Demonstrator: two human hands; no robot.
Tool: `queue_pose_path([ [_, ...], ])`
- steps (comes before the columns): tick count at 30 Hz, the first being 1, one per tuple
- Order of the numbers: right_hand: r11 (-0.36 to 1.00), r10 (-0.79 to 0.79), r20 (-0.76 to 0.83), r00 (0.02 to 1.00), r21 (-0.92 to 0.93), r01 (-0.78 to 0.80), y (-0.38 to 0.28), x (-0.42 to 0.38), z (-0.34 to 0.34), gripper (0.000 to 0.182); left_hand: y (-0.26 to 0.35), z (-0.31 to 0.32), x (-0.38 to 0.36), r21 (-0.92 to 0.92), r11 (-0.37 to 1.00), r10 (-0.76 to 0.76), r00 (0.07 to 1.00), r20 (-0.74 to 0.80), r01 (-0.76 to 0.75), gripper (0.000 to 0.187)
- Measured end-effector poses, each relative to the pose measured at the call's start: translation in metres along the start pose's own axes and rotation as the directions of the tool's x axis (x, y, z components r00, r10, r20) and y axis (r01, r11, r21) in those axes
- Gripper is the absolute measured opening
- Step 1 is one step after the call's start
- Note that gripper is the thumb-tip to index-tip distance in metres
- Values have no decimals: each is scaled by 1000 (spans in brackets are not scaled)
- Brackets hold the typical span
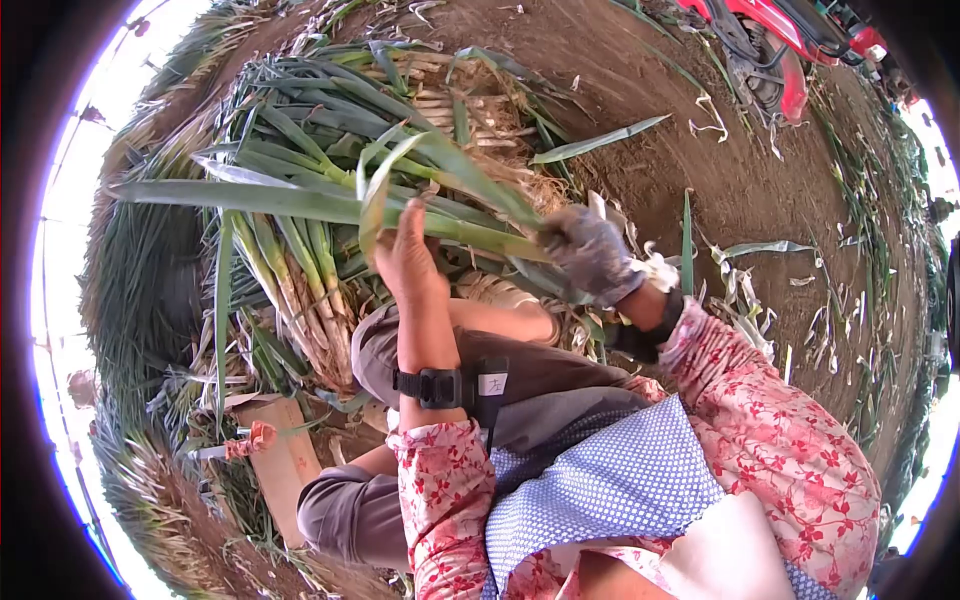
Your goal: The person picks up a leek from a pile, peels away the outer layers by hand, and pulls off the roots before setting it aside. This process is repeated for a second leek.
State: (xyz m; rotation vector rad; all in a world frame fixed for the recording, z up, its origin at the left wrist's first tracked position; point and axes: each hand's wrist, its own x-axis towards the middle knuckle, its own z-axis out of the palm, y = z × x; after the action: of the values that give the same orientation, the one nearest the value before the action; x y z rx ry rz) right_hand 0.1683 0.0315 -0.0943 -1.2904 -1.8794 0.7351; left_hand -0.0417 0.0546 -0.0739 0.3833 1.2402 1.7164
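My left hand (408, 255), bare, is closed around the green part of a leek (470, 232), its thumb pointing up. The long leaves of this leek stretch out to the left past the hand. My right hand (590, 255), in a grey glove, is closed at the stalk's other end, and a green leaf strip (475, 175) arches between the two hands, slightly blurred. What the right fingers pinch exactly is hidden. Beneath and beyond the hands lies a pile of leeks (330, 110). A smaller bunch of leeks (300, 290) with pale stalks rests beside my left knee.
A knife (250, 442) with an orange-wrapped handle lies on a brown board (280, 480) at lower left. Peeled scraps (745, 290) and loose leaves litter the soil on the right. A red machine (790, 70) stands at upper right. More leeks (140, 300) are heaped along the left.
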Motion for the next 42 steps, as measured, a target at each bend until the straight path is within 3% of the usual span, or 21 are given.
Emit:
queue_pose_path([
  [1, 994, 35, -27, 999, -105, -38, 8, -4, -12, 13, 6, -1, 5, 57, 991, 125, 988, -88, -120, 35],
  [2, 968, -24, -7, 1000, -251, 21, 29, -14, -26, 9, 9, -5, 4, -9, 995, 95, 986, -139, -97, 34],
  [4, 828, 111, 21, 994, -554, -81, 97, -53, -61, 17, 7, -16, 11, -124, 983, 122, 985, -126, -137, 29],
  [5, 643, 348, 19, 937, -732, -224, 134, -74, -86, 19, 10, -19, 14, -97, 988, 100, 972, -214, -123, 27],
  [6, 501, 663, -15, 749, -735, -458, 140, -90, -120, 22, 14, -21, 15, -69, 992, 79, 951, -299, -104, 26],
  [8, 150, 837, -250, 486, -750, -644, 151, -132, -184, 36, 15, -22, 17, -138, 988, 46, 975, -215, -76, 23],
  [10, 115, 860, -258, 441, -743, -659, 163, -148, -217, 43, 16, -14, 7, -115, 993, -22, 997, -80, 12, 20],
  [12, 149, 833, -214, 510, -801, -580, 153, -130, -206, 48, 13, 7, -6, -63, 997, -54, 999, 4, 54, 19],
  [13, 446, 718, -75, 692, -714, -540, 113, -103, -189, 54, 10, 9, -6, -115, 990, -74, 993, 91, 84, 19],
  [14, 487, 759, 64, 649, -717, -499, 81, -66, -169, 52, 8, 12, -5, -165, 979, -88, 980, 178, 118, 20],
  [15, 695, 571, 128, 811, -600, -395, 118, -59, -146, 47, 8, 15, -8, -177, 973, -105, 971, 217, 145, 21],
  [16, 844, 511, 362, 780, -381, -377, 93, -29, -122, 47, 9, 16, -10, -186, 968, -122, 960, 253, 171, 22],
  [17, 931, 360, 414, 836, -106, -349, 56, -13, -94, 46, 12, 16, -12, -193, 962, -134, 949, 285, 194, 23],
  [18, 975, 138, 559, 818, 70, -212, 59, 4, -65, 38, 13, 15, -14, -200, 953, -159, 939, 304, 226, 23],
  [20, 826, 49, 632, 774, 409, -387, -6, 28, -27, 46, 13, 11, -15, -217, 932, -207, 920, 333, 289, 25],
  [23, 684, 57, 720, 692, 477, -553, -33, 48, 11, 45, 12, -1, -13, -203, 917, -269, 909, 317, 342, 29],
  [27, 686, 40, 681, 731, 513, -516, -52, 47, 13, 42, 14, -6, -12, -191, 909, -298, 897, 325, 371, 29],
  [30, 601, -12, 508, 861, 692, -399, -54, 39, 23, 43, 10, -4, -9, -194, 902, -302, 887, 350, 385, 28],
  [32, 636, -5, 484, 875, 677, -371, -49, 39, 27, 40, 9, -3, -7, -189, 884, -339, 866, 367, 427, 27],
  [39, 784, 82, 431, 899, 529, -325, -54, 36, 30, 27, 4, -4, -6, -176, 932, -292, 944, 153, 317, 13],
  [42, 918, 83, 365, 927, 335, -214, -75, 28, -12, 24, 11, -3, -13, -124, 960, -237, 966, 103, 249, 9],
])
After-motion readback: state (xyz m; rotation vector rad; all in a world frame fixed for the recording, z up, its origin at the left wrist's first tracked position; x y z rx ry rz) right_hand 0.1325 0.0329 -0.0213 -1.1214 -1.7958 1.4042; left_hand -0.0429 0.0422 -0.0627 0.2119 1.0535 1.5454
